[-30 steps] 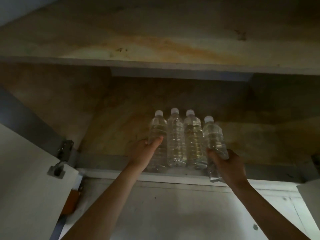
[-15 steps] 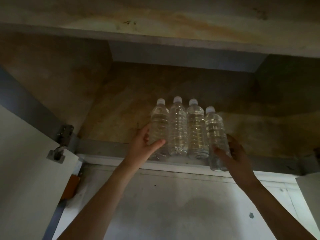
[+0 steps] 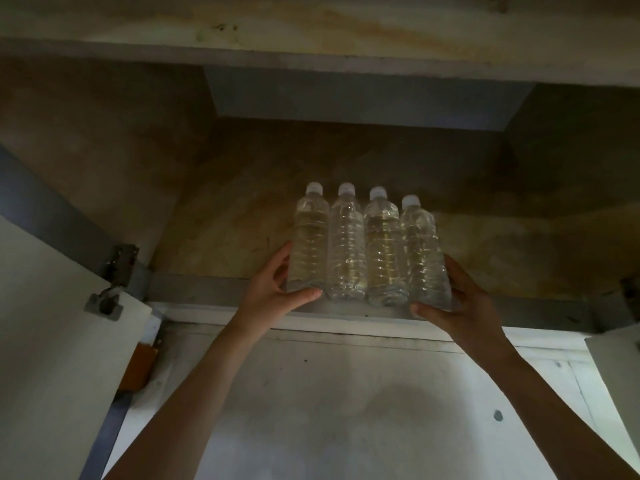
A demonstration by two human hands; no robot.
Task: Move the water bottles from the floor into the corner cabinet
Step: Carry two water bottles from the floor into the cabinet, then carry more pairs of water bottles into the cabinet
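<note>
Several clear water bottles with white caps stand upright in a tight row at the front edge of the cabinet shelf (image 3: 221, 237). My left hand (image 3: 270, 296) cups the leftmost bottle (image 3: 310, 244), fingers on its left side and thumb across the front of its base. My right hand (image 3: 464, 306) cups the rightmost bottle (image 3: 424, 254) the same way, with its thumb under the front of the base. The two middle bottles (image 3: 363, 251) are pressed between them.
The cabinet interior is dim, with stained walls and a low top panel (image 3: 311, 26). A white door (image 3: 52, 341) hangs open on the left from a metal hinge (image 3: 117, 268), and another door edge (image 3: 620, 375) shows at right. A white panel (image 3: 329, 410) lies below the shelf.
The rightmost bottle has gone up from below the shelf edge into line with the others. Both hands have shifted to the outer sides of the row.
</note>
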